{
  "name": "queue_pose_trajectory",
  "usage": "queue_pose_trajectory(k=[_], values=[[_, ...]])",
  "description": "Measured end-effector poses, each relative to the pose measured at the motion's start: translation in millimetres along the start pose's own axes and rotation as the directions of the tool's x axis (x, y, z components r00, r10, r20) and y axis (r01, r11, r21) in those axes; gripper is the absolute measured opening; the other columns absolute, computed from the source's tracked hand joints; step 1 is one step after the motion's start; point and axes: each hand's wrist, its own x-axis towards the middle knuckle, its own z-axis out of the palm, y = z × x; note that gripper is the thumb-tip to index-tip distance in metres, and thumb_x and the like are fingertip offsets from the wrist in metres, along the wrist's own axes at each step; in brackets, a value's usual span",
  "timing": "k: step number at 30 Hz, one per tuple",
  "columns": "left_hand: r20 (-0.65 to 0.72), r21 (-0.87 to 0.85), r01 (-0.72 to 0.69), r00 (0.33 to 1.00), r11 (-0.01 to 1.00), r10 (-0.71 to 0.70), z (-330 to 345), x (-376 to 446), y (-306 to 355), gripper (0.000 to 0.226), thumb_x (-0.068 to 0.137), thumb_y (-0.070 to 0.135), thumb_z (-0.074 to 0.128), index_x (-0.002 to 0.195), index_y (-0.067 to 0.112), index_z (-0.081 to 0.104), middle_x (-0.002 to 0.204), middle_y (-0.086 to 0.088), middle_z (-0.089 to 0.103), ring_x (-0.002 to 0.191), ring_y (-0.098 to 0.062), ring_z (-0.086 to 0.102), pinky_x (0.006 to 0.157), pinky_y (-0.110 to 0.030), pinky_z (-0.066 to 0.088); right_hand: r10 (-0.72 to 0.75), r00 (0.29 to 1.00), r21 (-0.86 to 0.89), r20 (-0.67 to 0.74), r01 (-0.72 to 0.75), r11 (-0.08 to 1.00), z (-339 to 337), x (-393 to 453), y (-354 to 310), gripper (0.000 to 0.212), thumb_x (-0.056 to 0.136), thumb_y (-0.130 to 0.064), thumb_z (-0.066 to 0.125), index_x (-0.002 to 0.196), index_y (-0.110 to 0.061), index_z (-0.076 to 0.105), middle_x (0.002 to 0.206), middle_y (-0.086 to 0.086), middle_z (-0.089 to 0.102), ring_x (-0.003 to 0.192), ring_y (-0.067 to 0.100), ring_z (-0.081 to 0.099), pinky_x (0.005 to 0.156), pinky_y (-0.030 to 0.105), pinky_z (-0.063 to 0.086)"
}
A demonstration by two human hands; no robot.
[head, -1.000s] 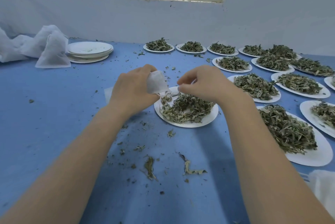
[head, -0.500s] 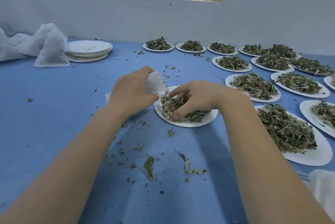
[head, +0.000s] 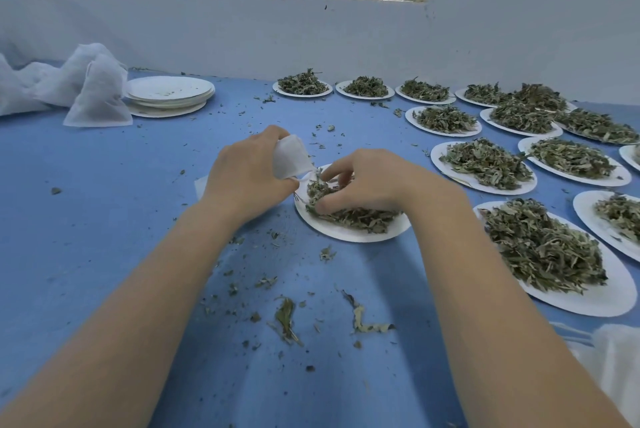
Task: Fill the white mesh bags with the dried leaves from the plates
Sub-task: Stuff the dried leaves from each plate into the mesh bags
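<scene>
While my left hand (head: 247, 178) grips the mesh bag (head: 290, 160), my right hand (head: 360, 185) pinches dried leaves (head: 349, 214).
I judge them light and brittle: gather loosely; hold the limp bag at its mouth.

Table (head: 86, 219): covered in blue, matt sheeting, faintly textured like non-woven cloth, littered with dry crumbs. Mesh bag (head: 291, 159) at centre: thin white gauzy fabric, soft, semi-sheer, matt. Heap of bags (head: 97, 95) far left: same white mesh cloth, crumpled, slightly fuzzy. Centre plate (head: 349, 232): white, matt, paper-like, flat rim. Stack of plates (head: 169, 95) far left: same dull white paper look. Dried leaves (head: 356, 214): grey-green, brittle, curled, rough and dull. Wall (head: 242, 32): white, matt, speckled.
</scene>
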Motion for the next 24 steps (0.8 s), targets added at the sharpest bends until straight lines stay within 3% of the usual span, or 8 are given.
queue_pose_trajectory(k=[5,9,11,15,18,24], values=[[-0.009,-0.004,0.004,1.000,1.000,-0.004,0,0,0,0.048,0.075,0.026,0.069,0.118,0.019,0.049,0.108,-0.005,0.060,0.095,-0.028,0.053,0.078,-0.035,0.039,-0.024,0.998,-0.122,-0.065,0.016,0.992,14,3,-6,0.030,0.077,-0.034,0.070,0.102,-0.018,0.072,0.098,0.007,0.069,0.095,0.020,0.061,0.075,0.030,0.050],[-0.022,-0.004,0.020,1.000,1.000,-0.020,-2,1,-4,0.048,0.076,0.025,0.068,0.119,0.018,0.049,0.108,-0.005,0.059,0.093,-0.027,0.052,0.077,-0.033,0.037,-0.043,0.992,-0.106,-0.117,0.031,0.994,14,4,-7,0.024,0.078,-0.025,0.069,0.099,-0.017,0.074,0.072,-0.003,0.064,0.074,0.015,0.057,0.050,0.016,0.039],[-0.020,-0.004,0.027,0.999,1.000,-0.028,-2,1,-6,0.048,0.075,0.024,0.069,0.119,0.018,0.049,0.108,-0.005,0.059,0.093,-0.027,0.052,0.076,-0.033,0.038,-0.062,0.989,-0.103,-0.134,0.048,0.993,13,3,-8,0.023,0.079,-0.023,0.067,0.101,-0.019,0.073,0.066,-0.011,0.056,0.071,0.013,0.055,0.047,0.014,0.038],[-0.020,-0.007,0.031,0.999,0.999,-0.031,-2,1,-8,0.048,0.075,0.023,0.070,0.118,0.019,0.049,0.108,-0.004,0.059,0.094,-0.027,0.053,0.078,-0.035,0.040,-0.058,0.968,-0.012,-0.243,0.057,0.998,1,-2,0,0.020,0.080,-0.018,0.065,0.097,-0.022,0.075,0.082,0.001,0.071,0.082,0.019,0.064,0.064,0.026,0.051],[-0.007,0.010,0.020,1.000,1.000,-0.020,-1,0,-9,0.048,0.075,0.023,0.069,0.118,0.020,0.049,0.108,-0.003,0.059,0.095,-0.027,0.053,0.078,-0.034,0.038,-0.055,0.948,0.029,-0.313,0.068,0.997,-12,-6,4,0.019,0.080,-0.016,0.065,0.094,-0.024,0.075,0.076,0.001,0.070,0.072,0.019,0.063,0.056,0.023,0.050],[0.075,0.099,-0.125,0.990,0.987,0.118,4,-1,0,0.054,0.071,0.024,0.070,0.120,0.019,0.049,0.114,-0.002,0.059,0.102,-0.025,0.052,0.088,-0.035,0.037,-0.149,0.949,-0.186,-0.278,0.098,0.978,-20,-6,-7,0.021,0.084,-0.020,0.063,0.102,-0.026,0.073,0.086,-0.002,0.069,0.078,0.013,0.060,0.065,0.018,0.048]])
